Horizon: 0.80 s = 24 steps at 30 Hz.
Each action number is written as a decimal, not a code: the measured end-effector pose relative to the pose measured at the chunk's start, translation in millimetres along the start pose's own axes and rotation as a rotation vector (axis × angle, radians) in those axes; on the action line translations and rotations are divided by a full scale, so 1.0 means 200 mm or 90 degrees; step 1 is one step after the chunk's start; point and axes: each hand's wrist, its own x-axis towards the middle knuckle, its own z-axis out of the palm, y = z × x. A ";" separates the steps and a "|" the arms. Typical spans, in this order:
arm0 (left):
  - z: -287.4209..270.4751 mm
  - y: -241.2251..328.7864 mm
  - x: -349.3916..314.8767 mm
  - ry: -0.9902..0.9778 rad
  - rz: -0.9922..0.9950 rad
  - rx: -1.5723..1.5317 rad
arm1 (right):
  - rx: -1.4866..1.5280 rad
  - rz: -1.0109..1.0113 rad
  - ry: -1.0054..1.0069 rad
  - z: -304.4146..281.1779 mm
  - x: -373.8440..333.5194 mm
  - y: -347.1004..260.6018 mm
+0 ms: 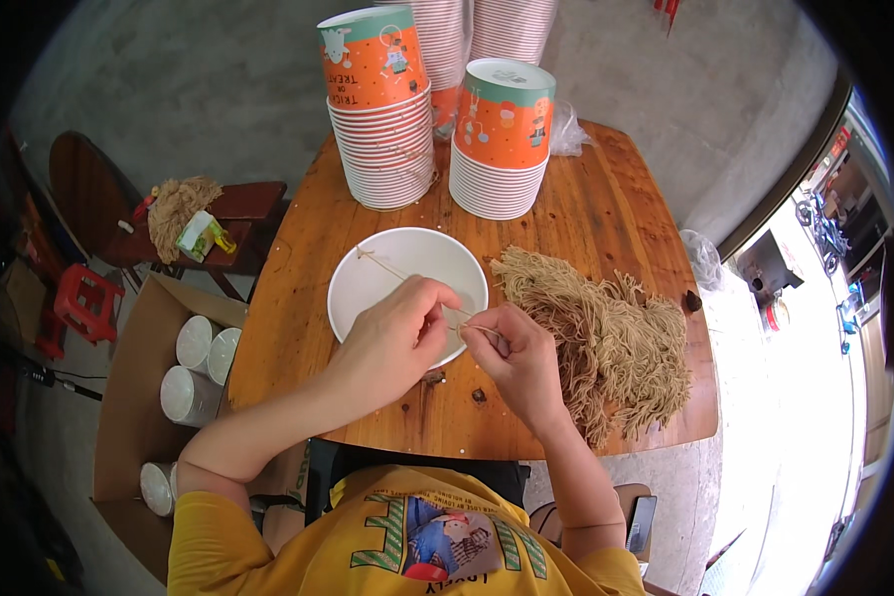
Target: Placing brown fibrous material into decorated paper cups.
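Note:
Over a white paper bucket [352, 303] with its mouth facing up on the table, my two hands meet close together. A thin beige cord [379, 262] runs from the far left of the bucket's mouth to my fingers. My left hand [399, 333] pinches the cord above the bucket. At the bucket's near right rim, my right hand [519, 360] is closed in a pinch on the cord too. The exact crossing of the strands between the fingertips is partly hidden. To the right of my right hand lies a big heap of beige cords [611, 348].
Upside-down nested orange, green and white paper buckets stand in tall stacks [382, 129] and a shorter stack [502, 139] at the back of the wooden table [298, 288]. On the left floor, a cardboard box [129, 397] holds several white-topped containers. A bench [233, 204] carries more cords.

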 end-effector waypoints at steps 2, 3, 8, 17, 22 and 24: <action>0.02 0.01 -0.02 -0.027 -0.032 -0.025 | -0.006 -0.007 0.003 0.00 0.00 0.00; 0.03 0.00 -0.02 -0.026 -0.033 -0.025 | -0.012 -0.015 0.006 0.00 0.00 0.00; 0.04 -0.03 0.00 -0.051 -0.050 -0.041 | 0.003 -0.018 0.009 0.00 0.00 0.00; 0.04 -0.05 0.02 -0.062 -0.087 -0.120 | 0.005 -0.015 0.007 0.01 0.00 -0.01; 0.08 -0.03 0.04 -0.037 0.021 -0.044 | -0.001 -0.085 0.042 -0.01 -0.02 0.03; 0.10 0.01 0.03 -0.012 0.044 0.006 | -0.004 -0.104 0.026 -0.01 -0.02 0.05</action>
